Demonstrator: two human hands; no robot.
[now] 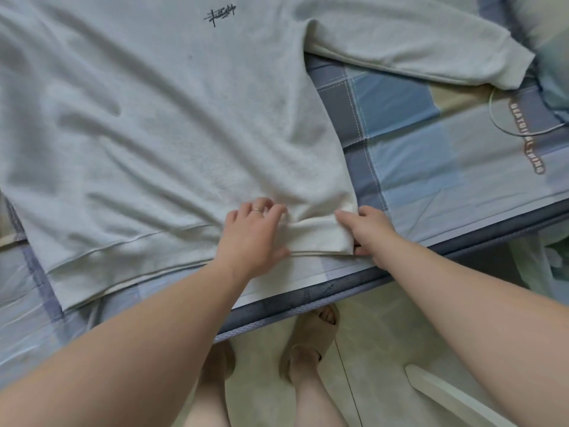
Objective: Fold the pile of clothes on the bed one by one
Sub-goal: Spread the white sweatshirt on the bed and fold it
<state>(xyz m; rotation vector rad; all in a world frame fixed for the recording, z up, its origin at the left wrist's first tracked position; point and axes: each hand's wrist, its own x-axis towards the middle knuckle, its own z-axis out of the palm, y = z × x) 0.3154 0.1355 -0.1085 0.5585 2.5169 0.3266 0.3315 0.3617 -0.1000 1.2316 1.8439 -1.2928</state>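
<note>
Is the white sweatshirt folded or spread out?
Spread out: the sweatshirt lies flat, logo up, sleeve stretched sideways; left hand presses, right hand pinches its hem.

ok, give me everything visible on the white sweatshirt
The sweatshirt is off-white, fleecy-looking knit, spread front up and wrinkled on the plaid bed sheet. A small dark logo sits on the chest. One long sleeve lies stretched sideways, ending in a ribbed cuff. The ribbed hem faces the person. The left hand rests on the hem, fingers spread; the right hand pinches the hem corner, fabric bunched between them.
</note>
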